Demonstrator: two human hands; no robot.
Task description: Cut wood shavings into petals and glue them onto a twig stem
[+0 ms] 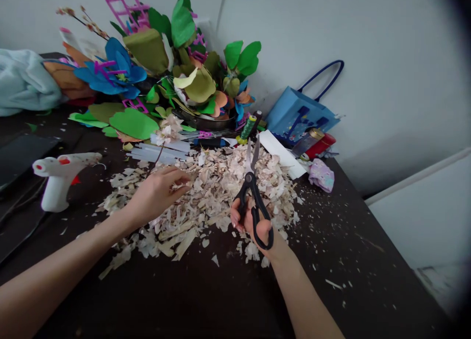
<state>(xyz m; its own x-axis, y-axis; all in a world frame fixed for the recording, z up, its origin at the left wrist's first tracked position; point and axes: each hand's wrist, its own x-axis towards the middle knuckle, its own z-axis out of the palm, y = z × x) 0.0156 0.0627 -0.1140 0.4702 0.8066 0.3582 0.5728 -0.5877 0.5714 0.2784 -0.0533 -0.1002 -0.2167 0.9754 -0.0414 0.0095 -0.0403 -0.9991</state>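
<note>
My right hand (257, 223) holds black-handled scissors (248, 178), with fingers through the loops and the slightly parted blades pointing up and away. Beneath the blades lies a wide heap of pale beige scraps (209, 182) on the dark table. My left hand (162, 189) rests over the heap's left side, fingers curled together; whatever lies between them is hidden. A thin dark stem rises just behind that hand to a pale flower (170, 129), in front of the large green leaves.
A white glue gun (59, 179) lies at the left, near a dark flat device (25, 155). Behind the heap are translucent sticks (158, 151), colourful felt flowers (198, 86), thread spools (247, 127), a white strip (282, 154) and a blue bag (294, 114).
</note>
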